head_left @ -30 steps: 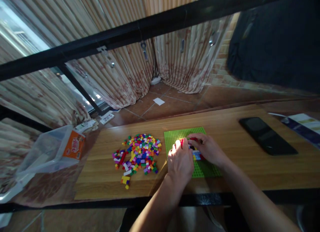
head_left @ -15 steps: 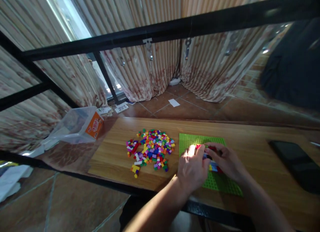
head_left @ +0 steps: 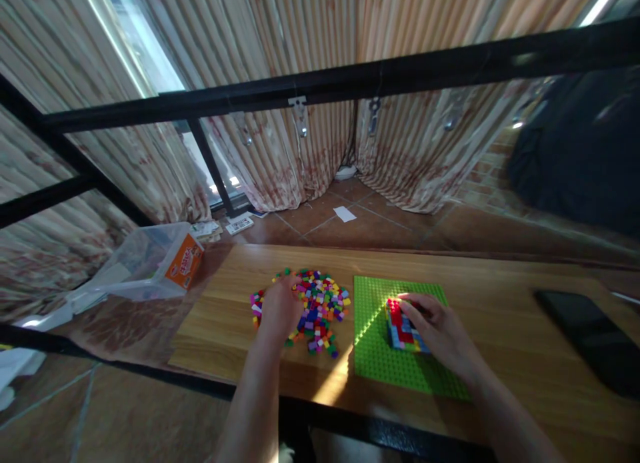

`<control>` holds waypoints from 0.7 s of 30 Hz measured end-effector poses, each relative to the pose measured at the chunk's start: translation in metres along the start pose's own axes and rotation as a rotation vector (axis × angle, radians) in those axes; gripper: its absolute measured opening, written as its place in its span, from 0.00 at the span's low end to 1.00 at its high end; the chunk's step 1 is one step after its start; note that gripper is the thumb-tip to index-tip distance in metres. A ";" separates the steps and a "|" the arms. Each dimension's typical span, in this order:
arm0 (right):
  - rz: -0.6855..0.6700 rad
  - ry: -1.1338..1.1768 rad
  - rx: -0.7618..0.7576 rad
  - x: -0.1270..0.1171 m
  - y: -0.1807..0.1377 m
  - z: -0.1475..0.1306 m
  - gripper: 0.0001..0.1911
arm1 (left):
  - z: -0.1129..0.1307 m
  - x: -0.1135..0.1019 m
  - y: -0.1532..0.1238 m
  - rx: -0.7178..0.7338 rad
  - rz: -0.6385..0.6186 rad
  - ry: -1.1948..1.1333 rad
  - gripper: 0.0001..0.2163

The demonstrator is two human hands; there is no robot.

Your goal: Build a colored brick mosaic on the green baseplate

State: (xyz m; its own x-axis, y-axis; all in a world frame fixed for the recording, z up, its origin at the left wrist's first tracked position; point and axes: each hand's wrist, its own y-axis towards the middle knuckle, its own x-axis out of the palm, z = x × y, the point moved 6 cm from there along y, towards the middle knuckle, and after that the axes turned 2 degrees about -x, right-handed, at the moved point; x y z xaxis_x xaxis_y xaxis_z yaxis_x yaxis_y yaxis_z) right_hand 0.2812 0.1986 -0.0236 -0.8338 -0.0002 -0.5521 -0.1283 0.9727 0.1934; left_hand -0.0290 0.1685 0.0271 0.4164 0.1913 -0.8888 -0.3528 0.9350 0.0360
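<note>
A loose pile of small coloured toy bricks point(head_left: 317, 306) lies on the wooden table. My left hand point(head_left: 283, 306) reaches over the pile's left part, and its fingertips are hidden among the bricks. On a green studded baseplate point(head_left: 377, 363) sits a low block of toy bricks point(head_left: 401, 326), red, blue and yellow in colour. My right hand point(head_left: 440, 326) rests at the block's right side, thumb and forefinger closed at its far red edge. That hand covers part of the block's right side.
A black phone point(head_left: 587, 340) lies to the right on the wooden table point(head_left: 215, 330). A clear plastic box point(head_left: 150, 263) with an orange label stands left, beyond the table. A black metal rail point(head_left: 340, 83) crosses ahead, before the striped curtains point(head_left: 310, 23).
My left hand has left the brick block and moved left to the loose pile. My right hand stays at the block, more of which now shows. The view has tilted slightly.
</note>
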 end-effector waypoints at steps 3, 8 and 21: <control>-0.016 -0.038 -0.050 0.002 0.002 -0.008 0.20 | -0.016 -0.002 0.000 -0.010 -0.056 0.076 0.19; -0.035 -0.064 -0.120 0.010 0.004 -0.019 0.18 | -0.011 0.001 -0.002 -0.005 -0.112 0.087 0.15; -0.034 -0.116 -0.148 0.035 0.008 -0.035 0.18 | -0.013 -0.002 -0.001 -0.069 -0.049 0.165 0.09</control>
State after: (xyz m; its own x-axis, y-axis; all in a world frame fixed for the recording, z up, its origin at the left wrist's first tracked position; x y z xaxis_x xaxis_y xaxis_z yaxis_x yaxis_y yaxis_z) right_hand 0.2325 0.1982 -0.0131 -0.7615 0.0027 -0.6482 -0.2398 0.9279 0.2856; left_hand -0.0405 0.1634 0.0229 0.2930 0.0888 -0.9520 -0.3946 0.9182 -0.0358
